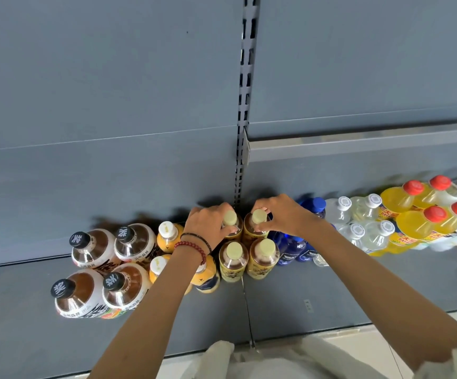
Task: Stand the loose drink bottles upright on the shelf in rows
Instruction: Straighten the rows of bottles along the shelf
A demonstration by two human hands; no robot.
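Pale-yellow screw caps topped four amber tea bottles with yellow printed labels, and the rear two were in hand. The left hand [208, 224] curled its fingers round the neck of the rear left bottle [230, 218], just under the cap. The right hand [284, 217] pinched the rear right bottle [258, 217] at the shoulder, with its fingers arched over the cap. Both bottles stood upright on the grey metal shelf [317, 291], close to the grey back panel [112, 105] and directly behind the front pair [234, 258] (whether the rear two touched each other was too close to call).

Doing this well probably meant sliding rather than lifting. The bases should stay flat and each rear bottle should line up squarely behind its front partner. The fingers should let go only once nothing rocked. The dark blue plastic bottles [290, 247] just to the right and the orange juice bottles with white caps [167, 233] just to the left left little room for a careless knuckle.

Both bare forearms reached up and forward from the lower edge and converged on the pair. The left wrist carried a red bead bracelet [194, 246].
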